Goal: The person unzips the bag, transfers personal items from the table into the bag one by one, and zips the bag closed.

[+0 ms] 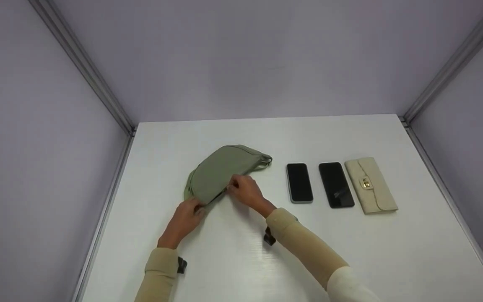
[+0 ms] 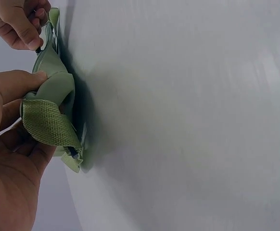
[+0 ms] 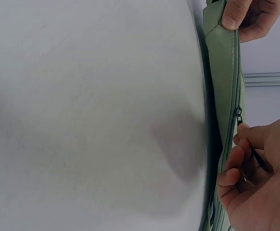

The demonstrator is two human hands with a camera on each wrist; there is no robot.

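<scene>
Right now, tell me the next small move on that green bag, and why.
Probably draw the zipper pull along the green bag: the right hand pinches the pull partway along the zip, and the left hand grips the bag's end, bracing it.

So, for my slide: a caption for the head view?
Two hands work the zipper of an olive-green fabric belt bag.

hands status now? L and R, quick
Left hand: closed, gripping the end of the green pouch.
Right hand: closed, pinching the pouch's zipper pull.
</scene>
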